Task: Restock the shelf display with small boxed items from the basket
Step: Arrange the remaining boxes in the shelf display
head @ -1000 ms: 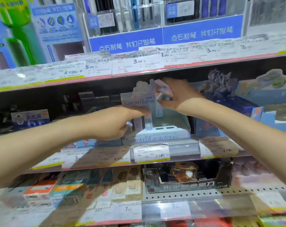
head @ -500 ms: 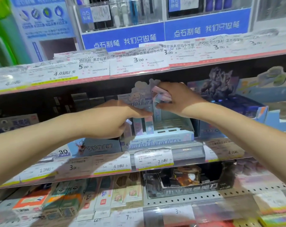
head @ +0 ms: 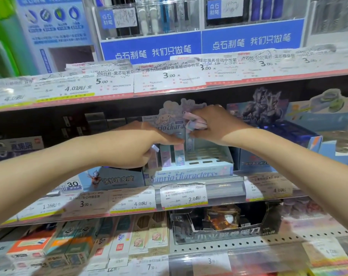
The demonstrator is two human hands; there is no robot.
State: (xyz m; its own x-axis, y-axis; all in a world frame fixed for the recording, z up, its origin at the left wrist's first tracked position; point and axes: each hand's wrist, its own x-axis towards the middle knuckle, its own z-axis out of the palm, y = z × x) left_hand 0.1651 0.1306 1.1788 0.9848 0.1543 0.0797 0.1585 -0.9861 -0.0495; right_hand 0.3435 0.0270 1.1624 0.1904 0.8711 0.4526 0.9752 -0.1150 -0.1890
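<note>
L hand (head: 133, 148) curls over the standing boxes (head: 172, 155) at the display tray's (head: 191, 174) left end, apparently pinching 1. R hand (head: 213, 124) grips a bundle of small pastel boxes (head: 195, 122) above the tray's empty slots. Boxes look light, stiff card; best held by narrow sides, w/ gentle squeeze. Basket not in view.

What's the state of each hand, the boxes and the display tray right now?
left hand: grips one small box at the tray's left end.
right hand: holds a bundle of small boxes above the tray.
display tray: on the middle shelf, mostly unfilled; empty slots to the right.
standing boxes: upright in the tray's left slots.
</note>
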